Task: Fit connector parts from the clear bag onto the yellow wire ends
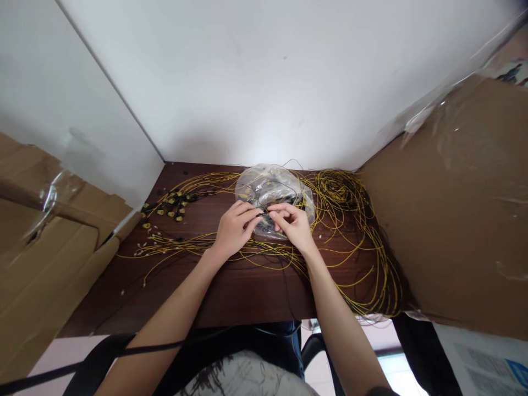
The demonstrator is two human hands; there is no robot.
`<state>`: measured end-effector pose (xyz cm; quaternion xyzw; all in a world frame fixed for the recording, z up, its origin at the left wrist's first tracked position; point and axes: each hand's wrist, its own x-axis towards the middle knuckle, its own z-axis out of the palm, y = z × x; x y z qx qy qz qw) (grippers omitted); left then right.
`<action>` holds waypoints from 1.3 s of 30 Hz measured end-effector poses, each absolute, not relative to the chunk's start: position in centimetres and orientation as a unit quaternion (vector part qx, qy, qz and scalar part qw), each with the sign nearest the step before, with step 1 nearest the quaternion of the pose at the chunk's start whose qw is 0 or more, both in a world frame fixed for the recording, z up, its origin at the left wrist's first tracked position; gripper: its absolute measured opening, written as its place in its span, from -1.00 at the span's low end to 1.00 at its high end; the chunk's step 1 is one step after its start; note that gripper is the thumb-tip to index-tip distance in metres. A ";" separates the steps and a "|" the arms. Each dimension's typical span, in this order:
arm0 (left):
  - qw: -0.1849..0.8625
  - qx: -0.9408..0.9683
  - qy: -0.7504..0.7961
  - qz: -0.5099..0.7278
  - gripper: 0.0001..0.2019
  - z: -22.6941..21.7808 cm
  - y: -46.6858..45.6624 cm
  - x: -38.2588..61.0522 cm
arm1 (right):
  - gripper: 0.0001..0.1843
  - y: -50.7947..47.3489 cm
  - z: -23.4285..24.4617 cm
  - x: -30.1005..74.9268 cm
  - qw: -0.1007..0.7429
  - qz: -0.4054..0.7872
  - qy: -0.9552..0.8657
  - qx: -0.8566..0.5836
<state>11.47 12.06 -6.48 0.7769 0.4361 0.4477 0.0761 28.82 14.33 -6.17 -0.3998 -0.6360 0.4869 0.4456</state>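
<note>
Pinching a black part with left hand and right hand close together, we are holding it over the bag. Yellow wires are lying across the table.

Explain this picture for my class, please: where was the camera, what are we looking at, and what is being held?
There is no machine here, just a person working with bare hands. The single picture comes from a camera worn on the head, looking forward and down.

The left hand and right hand meet in the middle, fingertips pinching a small dark piece, too small to identify. Beneath them, a clear plastic bag lies on the brown table.

To the right is a loose coil of yellow wire; to the left are black-and-yellow parts and white-tipped wire ends.
</note>
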 end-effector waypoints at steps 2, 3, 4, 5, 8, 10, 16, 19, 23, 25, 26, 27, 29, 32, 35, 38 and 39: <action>0.075 0.782 0.433 0.441 -0.85 -6.5 12.0 11.6 | -0.78 14.3 -6.2 28.8 0.441 0.482 -0.644 -0.397; 0.075 0.784 0.432 0.439 -0.85 -6.5 12.0 11.6 | -0.79 14.4 -6.3 28.8 0.443 0.477 -0.645 -0.400; 0.075 0.785 0.432 0.438 -0.84 -6.5 12.0 11.6 | -0.80 14.4 -6.3 28.9 0.448 0.471 -0.643 -0.404; 0.075 0.784 0.433 0.439 -0.84 -6.5 12.0 11.6 | -0.80 14.5 -6.3 28.9 0.456 0.465 -0.638 -0.410; 0.080 0.778 0.439 0.443 -0.83 -6.6 12.1 11.5 | -0.80 14.7 -6.3 29.1 0.485 0.451 -0.614 -0.429; 0.083 0.774 0.441 0.447 -0.83 -6.7 12.1 11.5 | -0.79 14.7 -6.3 29.2 0.494 0.450 -0.606 -0.432; 0.073 0.766 0.447 0.456 -0.85 -6.6 12.2 11.2 | -0.79 14.6 -6.1 29.3 0.490 0.475 -0.607 -0.407; 0.075 0.763 0.449 0.459 -0.85 -6.6 12.2 11.1 | -0.83 14.7 -6.1 29.5 0.519 0.463 -0.592 -0.407; 0.084 0.760 0.451 0.459 -0.84 -6.6 12.1 11.2 | -0.85 14.8 -6.0 29.7 0.554 0.448 -0.572 -0.405; 0.089 0.760 0.449 0.461 -0.84 -6.5 12.1 11.3 | -0.83 14.7 -5.9 29.9 0.560 0.454 -0.564 -0.403; 0.092 0.760 0.448 0.462 -0.84 -6.5 12.0 11.3 | -0.81 14.7 -5.8 30.0 0.560 0.459 -0.561 -0.402; 0.095 0.760 0.447 0.462 -0.84 -6.5 12.0 11.3 | -0.80 14.7 -5.8 30.0 0.561 0.463 -0.557 -0.401; 0.100 0.756 0.450 0.465 -0.83 -6.4 12.0 11.2 | -0.79 14.7 -5.8 30.2 0.571 0.467 -0.546 -0.397; 0.106 0.745 0.463 0.468 -0.82 -6.2 11.9 11.1 | -0.81 14.8 -5.8 30.5 0.601 0.474 -0.517 -0.383; 0.098 0.728 0.475 0.485 -0.82 -5.8 11.8 10.8 | -0.80 15.0 -5.6 31.0 0.631 0.516 -0.476 -0.329; 0.077 0.698 0.493 0.513 -0.83 -5.5 11.9 10.3 | -0.79 14.9 -5.1 31.9 0.640 0.554 -0.456 -0.275; 0.075 0.687 0.501 0.521 -0.83 -5.3 11.9 10.1 | -0.78 14.8 -5.0 32.2 0.634 0.555 -0.462 -0.277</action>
